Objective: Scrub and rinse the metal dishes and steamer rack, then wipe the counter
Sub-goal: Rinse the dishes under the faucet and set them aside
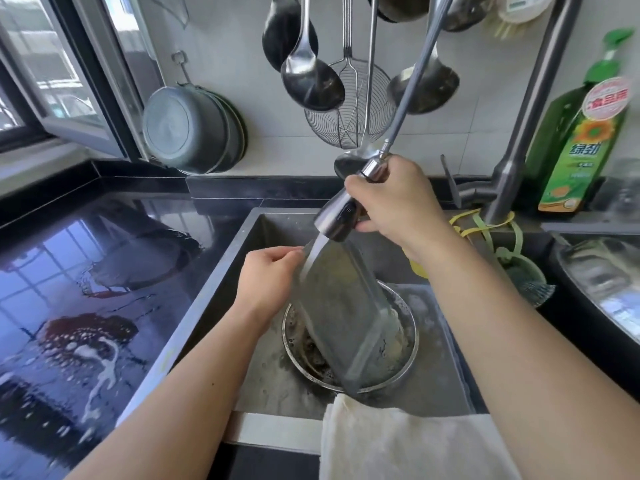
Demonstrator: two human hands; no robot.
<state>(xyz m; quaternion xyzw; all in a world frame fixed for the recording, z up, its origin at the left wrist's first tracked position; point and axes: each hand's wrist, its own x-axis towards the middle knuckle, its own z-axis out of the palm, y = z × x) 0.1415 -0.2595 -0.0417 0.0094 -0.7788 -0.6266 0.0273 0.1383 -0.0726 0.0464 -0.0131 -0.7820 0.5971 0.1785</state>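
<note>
**Here a tray is rinsed under the spray head**

Now a rectangular metal tray (pixel 349 317) is held steeply tilted over the sink (pixel 273 223), its lower end resting inside a round metal bowl (pixel 408 362) on the sink floor. The tray's upper left edge is pinched by the left hand (pixel 268 278), fingers curled round the rim. A pull-out spray head (pixel 341 216) is gripped by the right hand (pixel 398 206), fingers wrapped round its body, and a stream of water (pixel 313 251) is directed from it onto the top of the tray. The head is joined by a hose (pixel 412 84) that runs up and out of view; the faucet column (pixel 530 109) stands at the back right of the sink.

Dark residue and suds are seen in the bowl around the tray's foot. A pale cloth (pixel 391 441) is draped over the near rim of the sink.

The black counter (pixel 86 258) on the left is wet, with a reddish-brown puddle (pixel 93 334) and streaks of white foam. On the wall behind, ladles (pixel 311 77) and a wire skimmer (pixel 349 105) are hung, and stacked metal basins (pixel 194 129) are leaned near the window. A green detergent bottle (pixel 581 133) is stood on the right behind the sink, and another metal dish (pixel 606 271) is partly seen at the right edge.
</note>
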